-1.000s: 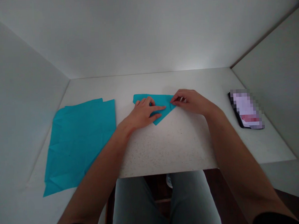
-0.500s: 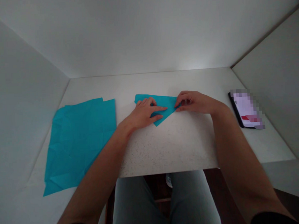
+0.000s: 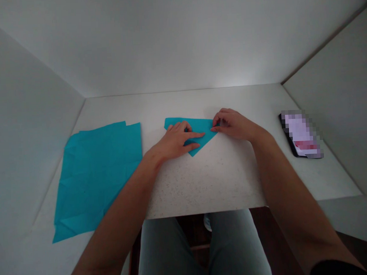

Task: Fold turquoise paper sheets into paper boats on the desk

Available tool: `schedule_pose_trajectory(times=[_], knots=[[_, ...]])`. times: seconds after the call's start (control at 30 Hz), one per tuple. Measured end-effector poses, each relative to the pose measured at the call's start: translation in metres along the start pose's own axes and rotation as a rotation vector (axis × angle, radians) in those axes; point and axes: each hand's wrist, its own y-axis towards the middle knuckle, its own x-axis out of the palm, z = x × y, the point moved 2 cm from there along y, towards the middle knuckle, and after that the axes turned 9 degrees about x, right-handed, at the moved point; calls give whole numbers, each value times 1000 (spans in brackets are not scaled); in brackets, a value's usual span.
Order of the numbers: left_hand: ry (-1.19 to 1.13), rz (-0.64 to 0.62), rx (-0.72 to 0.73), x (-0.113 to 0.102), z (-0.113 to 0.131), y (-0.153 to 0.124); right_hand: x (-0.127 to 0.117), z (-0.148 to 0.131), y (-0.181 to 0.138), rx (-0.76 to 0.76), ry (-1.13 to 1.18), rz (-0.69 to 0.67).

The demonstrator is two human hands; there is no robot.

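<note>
One large sheet (image 3: 99, 169); one folded sheet (image 3: 199, 126), left hand (image 3: 178, 140) spread atop, right hand (image 3: 233, 125) pinching.

I see room over the counter (image 3: 267, 109) between the right hand (image 3: 234, 125) and the phone (image 3: 300, 134). The back wall (image 3: 179, 40) blocks the far side, the left forearm (image 3: 133, 196) the near left.

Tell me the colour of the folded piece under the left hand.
Plain turquoise blue: the folded piece shows best in the head view.

No legible text, numbers or signs, the phone screen (image 3: 301, 130) pixelated.
</note>
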Motion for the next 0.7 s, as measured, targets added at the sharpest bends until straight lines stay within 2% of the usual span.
schedule_pose_trajectory(times=[0.13, 0.27, 0.43, 0.57, 0.7], knots=[[-5, -10, -9, -1, 0, 1, -4, -6, -5, 90, 62, -75], [-13, -15, -19, -1, 1, 1, -4, -11, -9, 100, 63, -189], [-59, 9, -8, -2, 1, 1, -2, -5, -7, 133, 75, -184], [-209, 101, -33, -12, -9, -1, -1, 0, -5, 138, 87, -178], [-191, 247, -189, -31, -34, -15, -1, 2, -5, 128, 95, -165]])
